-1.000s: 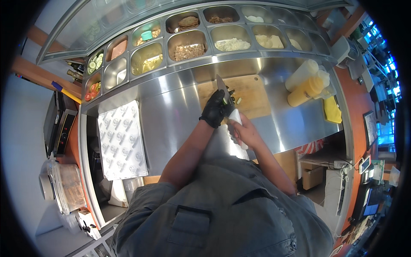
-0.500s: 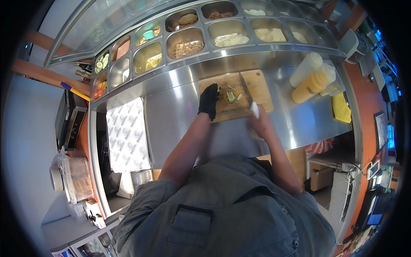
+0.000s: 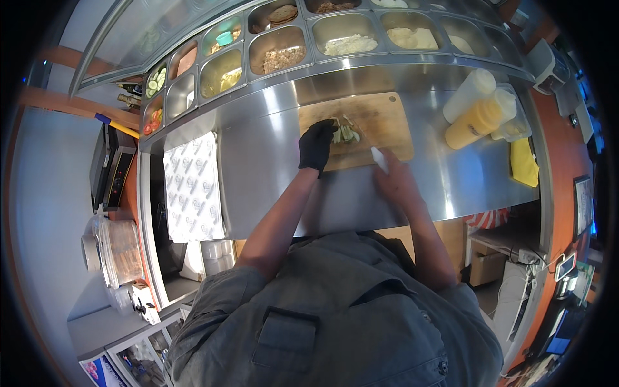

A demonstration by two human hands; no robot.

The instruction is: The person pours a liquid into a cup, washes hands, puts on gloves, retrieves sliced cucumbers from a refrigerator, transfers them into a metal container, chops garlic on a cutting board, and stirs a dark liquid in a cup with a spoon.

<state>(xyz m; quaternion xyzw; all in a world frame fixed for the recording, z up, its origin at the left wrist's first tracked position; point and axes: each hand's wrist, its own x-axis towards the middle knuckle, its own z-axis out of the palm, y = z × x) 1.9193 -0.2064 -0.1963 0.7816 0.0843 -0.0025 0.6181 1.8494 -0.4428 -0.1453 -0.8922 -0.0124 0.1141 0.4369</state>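
A wooden cutting board (image 3: 398, 119) lies on the steel counter in front of me. Pale green vegetable strips (image 3: 347, 134), perhaps cucumber or pickle, are bunched near its middle. My left hand (image 3: 316, 146), in a black glove, has its fingers curled against the left side of these strips; the glove partly hides them. In my bare right hand (image 3: 396, 179), closed around the white handle, is a knife (image 3: 379, 158). Its blade points away and leftward over the board, beside the strips, and is hard to make out there.
Behind the board runs a row of steel food pans (image 3: 277, 51) with fillings. Squeeze bottles (image 3: 475, 126) and a yellow cloth (image 3: 523, 162) are on the right. Patterned white paper sheets (image 3: 192, 187) lie to the left. A raised glass lid (image 3: 148, 42) stands at far left.
The knife has swung its tip leftward and lower, toward the strips. My left hand has shifted slightly right onto the strips, which are now bunched together. The whole view has moved a little.
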